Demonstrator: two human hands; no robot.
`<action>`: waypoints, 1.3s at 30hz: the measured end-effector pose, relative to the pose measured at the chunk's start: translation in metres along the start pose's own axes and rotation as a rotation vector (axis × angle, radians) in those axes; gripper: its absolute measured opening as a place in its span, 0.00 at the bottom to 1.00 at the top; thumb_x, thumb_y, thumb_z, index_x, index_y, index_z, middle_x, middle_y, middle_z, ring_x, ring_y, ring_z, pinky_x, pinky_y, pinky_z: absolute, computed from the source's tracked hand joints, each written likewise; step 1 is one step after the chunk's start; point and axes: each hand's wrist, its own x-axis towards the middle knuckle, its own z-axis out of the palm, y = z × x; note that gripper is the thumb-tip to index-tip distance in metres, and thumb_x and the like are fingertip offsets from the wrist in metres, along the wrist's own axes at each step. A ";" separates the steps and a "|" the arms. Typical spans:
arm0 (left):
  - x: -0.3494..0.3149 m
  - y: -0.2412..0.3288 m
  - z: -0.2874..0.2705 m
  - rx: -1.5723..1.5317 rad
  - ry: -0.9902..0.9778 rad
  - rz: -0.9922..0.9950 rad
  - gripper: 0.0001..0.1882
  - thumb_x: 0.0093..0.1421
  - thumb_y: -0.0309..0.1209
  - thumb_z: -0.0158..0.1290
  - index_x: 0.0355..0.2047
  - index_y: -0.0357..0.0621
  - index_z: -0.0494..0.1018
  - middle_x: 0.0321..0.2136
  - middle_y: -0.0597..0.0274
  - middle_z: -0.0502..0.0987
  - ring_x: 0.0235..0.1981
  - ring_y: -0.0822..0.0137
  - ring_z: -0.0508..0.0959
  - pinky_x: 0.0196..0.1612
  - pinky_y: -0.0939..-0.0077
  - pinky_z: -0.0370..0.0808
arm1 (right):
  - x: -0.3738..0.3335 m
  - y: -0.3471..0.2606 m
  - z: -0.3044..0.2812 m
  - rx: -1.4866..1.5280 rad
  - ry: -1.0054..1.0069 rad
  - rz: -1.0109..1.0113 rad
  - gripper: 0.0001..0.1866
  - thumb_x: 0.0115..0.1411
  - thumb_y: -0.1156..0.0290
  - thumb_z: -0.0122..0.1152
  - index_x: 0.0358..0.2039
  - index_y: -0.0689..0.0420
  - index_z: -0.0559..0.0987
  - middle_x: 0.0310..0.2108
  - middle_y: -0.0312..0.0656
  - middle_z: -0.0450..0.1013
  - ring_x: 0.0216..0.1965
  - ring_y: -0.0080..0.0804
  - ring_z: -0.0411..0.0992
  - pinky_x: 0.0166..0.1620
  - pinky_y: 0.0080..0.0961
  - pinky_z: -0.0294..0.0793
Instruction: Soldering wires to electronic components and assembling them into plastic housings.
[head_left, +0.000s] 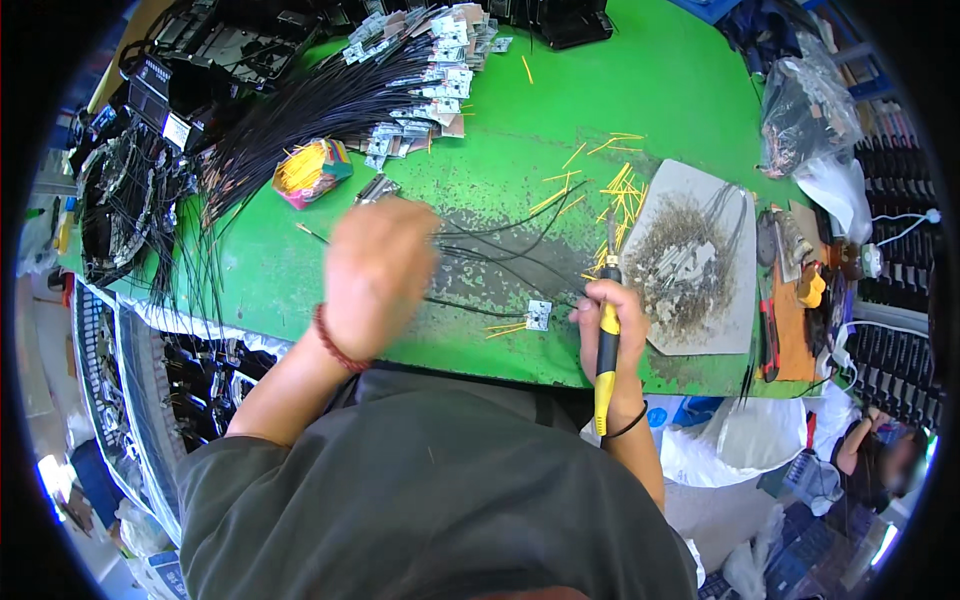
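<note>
My right hand (618, 325) is closed around a yellow-and-black soldering iron (606, 350), its metal tip pointing away from me. Blurred by motion, my left hand (380, 275) is over the left-middle of the green table; its fingers are smeared, so what it holds cannot be made out. Several thin black cables (510, 255) run across the worn patch between my hands. Close to my right hand, a small white-and-black square piece (538, 315) lies at the end of one cable. Thin yellow pieces (622, 190) are scattered beyond the iron.
A soot-stained grey board (695, 260) lies to the right. A small colourful box (312, 172) of yellow pieces stands at left, beside a large bundle of black cables (320, 105) with tagged ends. Tools, including a red-and-black knife (768, 335), lie along the right edge.
</note>
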 end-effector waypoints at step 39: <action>0.015 0.057 0.060 -0.469 -0.359 0.051 0.07 0.49 0.27 0.57 0.29 0.42 0.73 0.26 0.59 0.72 0.27 0.56 0.75 0.29 0.66 0.72 | -0.013 -0.002 0.002 0.089 0.051 -0.009 0.19 0.47 0.86 0.62 0.41 0.60 0.73 0.25 0.41 0.75 0.26 0.24 0.75 0.30 0.19 0.74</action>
